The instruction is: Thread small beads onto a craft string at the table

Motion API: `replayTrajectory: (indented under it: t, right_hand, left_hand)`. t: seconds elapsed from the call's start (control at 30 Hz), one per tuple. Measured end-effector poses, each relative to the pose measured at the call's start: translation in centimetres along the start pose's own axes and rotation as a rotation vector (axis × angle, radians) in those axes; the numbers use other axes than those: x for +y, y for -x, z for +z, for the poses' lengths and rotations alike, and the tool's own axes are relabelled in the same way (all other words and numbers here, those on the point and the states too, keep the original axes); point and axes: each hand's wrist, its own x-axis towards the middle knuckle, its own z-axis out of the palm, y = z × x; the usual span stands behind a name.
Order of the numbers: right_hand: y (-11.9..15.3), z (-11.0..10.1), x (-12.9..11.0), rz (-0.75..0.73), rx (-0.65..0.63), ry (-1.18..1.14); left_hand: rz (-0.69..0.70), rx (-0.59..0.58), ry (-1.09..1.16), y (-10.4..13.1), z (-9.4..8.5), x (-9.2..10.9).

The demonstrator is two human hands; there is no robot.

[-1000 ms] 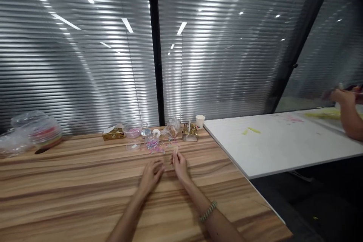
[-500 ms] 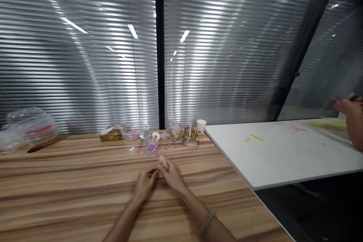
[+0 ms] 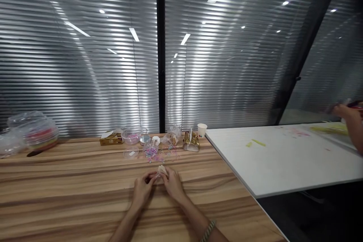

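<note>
Over the wood-grain table (image 3: 85, 193), my right hand (image 3: 172, 185) grips a small cream-coloured piece (image 3: 162, 169) between thumb and fingers. My left hand (image 3: 144, 188) is beside it, its thumb and fingertips pinched at the piece's lower left, where something thin and pale shows; it is too small to make out. Just beyond the hands sits a clear cup of pink, purple and blue bits (image 3: 150, 152), with loose bits (image 3: 170, 154) scattered to its right. A clear lid (image 3: 131, 153) lies to the left of the cup.
Behind stand a gold box (image 3: 111, 138), a clear tub (image 3: 131, 136), a plastic bag (image 3: 172, 135), a gold packet (image 3: 191, 141) and a paper cup (image 3: 202, 130). Stacked clear containers (image 3: 42, 132) are far left. Another person's hand (image 3: 350, 117) is over the white table (image 3: 272, 166) at right.
The camera view has tilted slightly, so the tables sit lower. The cream piece shows more broadly between my hands, and my fingertips are slightly farther apart.
</note>
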Motion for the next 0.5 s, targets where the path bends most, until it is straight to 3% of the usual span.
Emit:
replayTrajectory:
  t: [0.23, 0.37, 0.5]
  right_hand:
    - [0.18, -1.10, -0.56, -0.086, -0.081, 0.011]
    - [0.18, -1.06, -0.71, -0.071, -0.097, 0.041]
    - [0.20, -0.84, -0.67, -0.031, -0.065, 0.093]
  left_hand:
    - [0.026, 0.028, 0.020, 0.00, 0.19, 0.46]
    - [0.033, 0.010, 0.027, -0.07, 0.06, 0.46]
    - [0.000, 0.081, -0.060, -0.31, -0.28, -0.34]
